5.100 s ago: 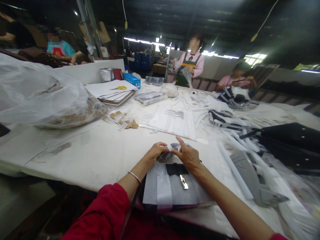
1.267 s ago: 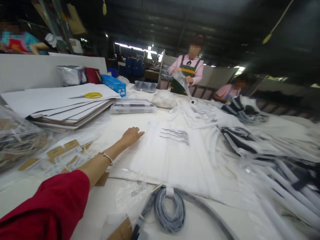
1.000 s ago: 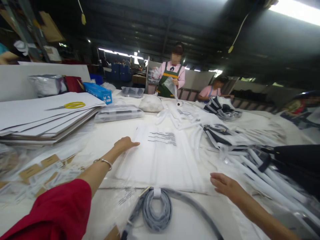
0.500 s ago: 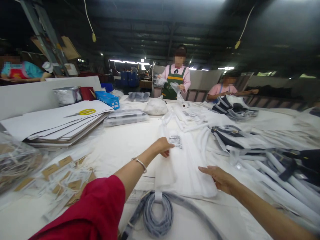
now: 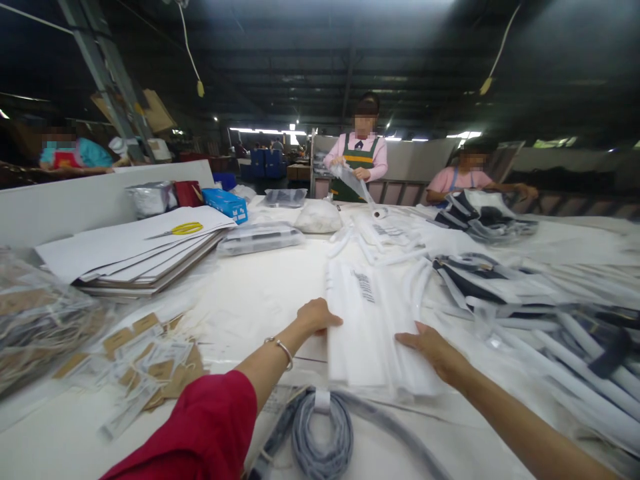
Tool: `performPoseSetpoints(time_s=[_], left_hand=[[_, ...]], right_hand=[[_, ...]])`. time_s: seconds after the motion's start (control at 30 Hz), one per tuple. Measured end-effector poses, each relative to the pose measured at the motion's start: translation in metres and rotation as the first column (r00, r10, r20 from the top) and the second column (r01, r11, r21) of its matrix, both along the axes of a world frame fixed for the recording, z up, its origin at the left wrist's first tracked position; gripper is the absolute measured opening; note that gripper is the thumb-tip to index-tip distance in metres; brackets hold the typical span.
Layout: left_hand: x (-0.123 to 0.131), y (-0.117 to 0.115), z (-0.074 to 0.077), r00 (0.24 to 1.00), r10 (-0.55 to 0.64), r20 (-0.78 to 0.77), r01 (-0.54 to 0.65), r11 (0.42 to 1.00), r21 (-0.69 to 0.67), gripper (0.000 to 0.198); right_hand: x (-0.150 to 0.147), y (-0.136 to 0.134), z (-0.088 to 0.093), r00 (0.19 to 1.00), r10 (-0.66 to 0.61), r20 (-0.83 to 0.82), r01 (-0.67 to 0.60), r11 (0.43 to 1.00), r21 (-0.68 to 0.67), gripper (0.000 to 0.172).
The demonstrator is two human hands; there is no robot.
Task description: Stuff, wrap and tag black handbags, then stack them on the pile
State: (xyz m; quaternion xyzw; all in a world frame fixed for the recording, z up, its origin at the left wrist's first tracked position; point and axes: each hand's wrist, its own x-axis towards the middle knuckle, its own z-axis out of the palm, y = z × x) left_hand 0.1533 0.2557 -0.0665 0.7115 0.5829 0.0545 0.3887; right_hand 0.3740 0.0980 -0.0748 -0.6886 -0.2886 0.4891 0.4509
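Observation:
In front of me a stack of white translucent plastic bags (image 5: 367,333) with a printed text block lies on the table. My left hand (image 5: 319,316) pinches its left edge, thumb on top and the other fingers partly hidden. At its right edge my right hand (image 5: 434,348) is closed on the plastic, with some fingers hidden beneath. Just nearer to me lies a coiled grey strap (image 5: 323,437) with a white band round its top. A grey plastic-wrapped length curves away from it on both sides.
On the left are brown tags (image 5: 145,360), stacked white boards (image 5: 130,250), yellow-handled scissors (image 5: 185,229) and a blue box (image 5: 225,205). Wrapped dark goods (image 5: 490,280) cover the right side. Across the table a person in a green apron (image 5: 357,160) holds clear plastic.
My left hand has come down along the left edge of the bags, whose folded-over left side now lies straighter. My right hand stays at the right edge. The view has swung slightly left.

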Motion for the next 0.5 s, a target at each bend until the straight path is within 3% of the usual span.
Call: performPoseSetpoints(time_s=[0.13, 0.2, 0.27, 0.37, 0.43, 0.5], left_hand=[[0.029, -0.012, -0.01, 0.967, 0.066, 0.245, -0.063, 0.998, -0.019, 0.026], [0.037, -0.016, -0.014, 0.921, 0.098, 0.378, -0.086, 0.995, -0.048, 0.026], [0.038, -0.019, -0.019, 0.87, 0.139, 0.473, -0.111, 0.99, -0.088, 0.031], [0.029, -0.02, -0.028, 0.818, 0.207, 0.537, -0.142, 0.977, -0.161, 0.036], [0.02, -0.019, -0.035, 0.797, 0.248, 0.551, -0.161, 0.966, -0.201, 0.032], [0.013, -0.017, -0.04, 0.783, 0.272, 0.559, -0.168, 0.958, -0.231, 0.024]], right_hand=[[-0.031, 0.027, 0.02, 0.938, 0.057, 0.342, -0.111, 0.984, 0.139, 0.031], [-0.052, 0.043, 0.025, 0.809, 0.13, 0.573, -0.24, 0.963, 0.121, 0.028], [-0.074, 0.055, 0.024, 0.671, 0.235, 0.703, -0.379, 0.924, 0.052, 0.032], [-0.099, 0.062, 0.02, 0.598, 0.429, 0.677, -0.556, 0.83, -0.035, 0.039], [-0.1, 0.058, 0.019, 0.64, 0.557, 0.529, -0.628, 0.776, -0.058, 0.036], [-0.085, 0.05, 0.021, 0.748, 0.55, 0.372, -0.572, 0.818, -0.062, 0.03]])
